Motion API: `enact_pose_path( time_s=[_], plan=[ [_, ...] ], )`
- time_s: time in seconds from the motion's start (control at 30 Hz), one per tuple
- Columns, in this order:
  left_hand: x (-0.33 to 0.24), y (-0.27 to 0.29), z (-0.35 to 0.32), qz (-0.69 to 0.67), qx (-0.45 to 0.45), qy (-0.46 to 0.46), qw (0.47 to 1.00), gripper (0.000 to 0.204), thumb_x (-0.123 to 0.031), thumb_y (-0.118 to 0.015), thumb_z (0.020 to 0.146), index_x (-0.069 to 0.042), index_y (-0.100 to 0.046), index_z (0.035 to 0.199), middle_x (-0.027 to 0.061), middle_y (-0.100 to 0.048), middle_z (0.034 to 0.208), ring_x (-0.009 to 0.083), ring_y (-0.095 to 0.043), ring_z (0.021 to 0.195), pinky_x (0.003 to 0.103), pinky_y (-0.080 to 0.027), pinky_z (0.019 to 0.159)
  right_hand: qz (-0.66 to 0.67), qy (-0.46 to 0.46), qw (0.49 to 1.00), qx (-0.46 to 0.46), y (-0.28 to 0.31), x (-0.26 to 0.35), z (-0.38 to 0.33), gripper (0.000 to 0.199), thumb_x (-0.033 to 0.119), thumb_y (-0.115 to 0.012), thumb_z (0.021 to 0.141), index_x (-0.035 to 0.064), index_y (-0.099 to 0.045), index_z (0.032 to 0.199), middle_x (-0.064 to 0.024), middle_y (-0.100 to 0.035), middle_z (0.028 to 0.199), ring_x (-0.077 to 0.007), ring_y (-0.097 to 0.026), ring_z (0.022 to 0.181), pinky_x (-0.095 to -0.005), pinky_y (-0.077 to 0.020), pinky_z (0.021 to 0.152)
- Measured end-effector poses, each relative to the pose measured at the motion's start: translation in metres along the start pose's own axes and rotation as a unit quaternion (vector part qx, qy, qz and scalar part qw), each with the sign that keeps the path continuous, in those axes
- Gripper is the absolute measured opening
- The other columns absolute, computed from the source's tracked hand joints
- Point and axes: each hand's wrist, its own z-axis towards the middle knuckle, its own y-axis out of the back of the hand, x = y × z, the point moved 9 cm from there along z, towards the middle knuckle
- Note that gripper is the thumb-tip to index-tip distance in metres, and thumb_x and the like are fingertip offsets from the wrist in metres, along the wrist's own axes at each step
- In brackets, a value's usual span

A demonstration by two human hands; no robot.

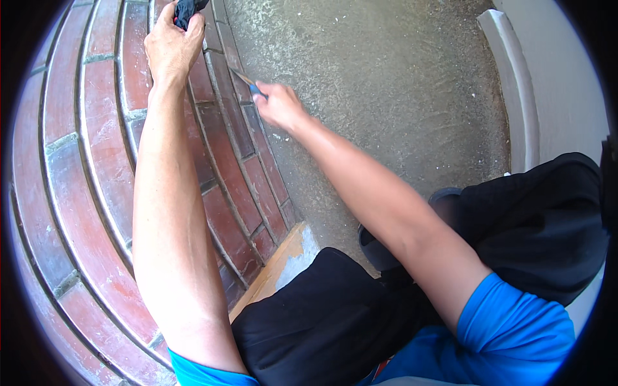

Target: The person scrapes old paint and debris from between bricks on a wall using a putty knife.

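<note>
At the top left, my left hand [174, 48] is closed around a crumpled black bundle [188, 11], cloth or plastic, with a bit of red at its edge. That hand is in front of the red brick wall [106, 138]. My right hand [281, 106] is lower and further right, its fingers wrapped round a slim tool with a blue handle [257, 90]. The tool's thin, pale tip points up and left to the low brick rows by the floor. Motion slightly smears it, so I cannot tell its kind or whether it touches the brick.
Rough grey concrete floor [386, 83] runs along the wall's foot. A pale wall with a raised edge strip [515, 83] bounds the right side. Near my black-clad knees, a wooden piece [283, 252] with a whitish patch meets the bricks. Dark shoes show beneath my right arm.
</note>
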Motion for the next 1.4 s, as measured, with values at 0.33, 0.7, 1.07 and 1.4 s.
enact_pose_path(
  time_s=[0.33, 0.7, 1.07, 1.4],
  plan=[
    [0.005, 0.0, -0.004, -0.018, -0.004, -0.007, 1.0, 0.047, -0.039, -0.063, 0.078, -0.013, -0.064, 0.118, 0.0151, -0.069, 0.082, 0.0273, -0.068, 0.083, 0.037, -0.051, 0.081, -0.024, 0.025, 0.999, 0.016, -0.01, -0.024, -0.068, 0.039, 0.023, -0.054, 0.09, 0.0082, -0.059, 0.125, -0.0242, -0.067, 0.093, -0.0417, -0.065, 0.09, -0.0487, -0.0529, 0.08],
    [0.014, 0.007, -0.009, -0.022, -0.022, 0.024, 0.999, 0.049, -0.04, -0.064, 0.078, -0.014, -0.065, 0.119, 0.0143, -0.068, 0.082, 0.0266, -0.067, 0.081, 0.037, -0.051, 0.079, 0.051, 0.153, 0.984, -0.081, 0.0, 0.019, -0.074, 0.039, 0.024, -0.056, 0.088, 0.0078, -0.062, 0.122, -0.0181, -0.064, 0.086, -0.0381, -0.064, 0.078, -0.0453, -0.0526, 0.072],
    [0.013, 0.009, -0.013, -0.054, -0.027, 0.009, 0.998, 0.04, -0.033, -0.064, 0.077, -0.013, -0.066, 0.111, 0.0165, -0.068, 0.078, 0.0333, -0.068, 0.078, 0.041, -0.052, 0.077, -0.091, 0.104, 0.99, 0.0, 0.017, 0.067, -0.043, 0.042, 0.019, -0.055, 0.085, 0.006, -0.06, 0.125, -0.0243, -0.065, 0.095, -0.044, -0.065, 0.085, -0.0526, -0.053, 0.078],
    [-0.004, 0.005, 0.001, -0.035, -0.024, -0.001, 0.999, 0.047, -0.04, -0.063, 0.077, -0.013, -0.065, 0.115, 0.0153, -0.068, 0.078, 0.0284, -0.067, 0.078, 0.038, -0.051, 0.077, -0.239, 0.119, 0.963, -0.037, 0.021, 0.117, -0.056, 0.032, 0.012, -0.045, 0.095, -0.0097, -0.06, 0.114, -0.0265, -0.056, 0.102, -0.0444, -0.066, 0.081, -0.0473, -0.0572, 0.068]
  ],
)
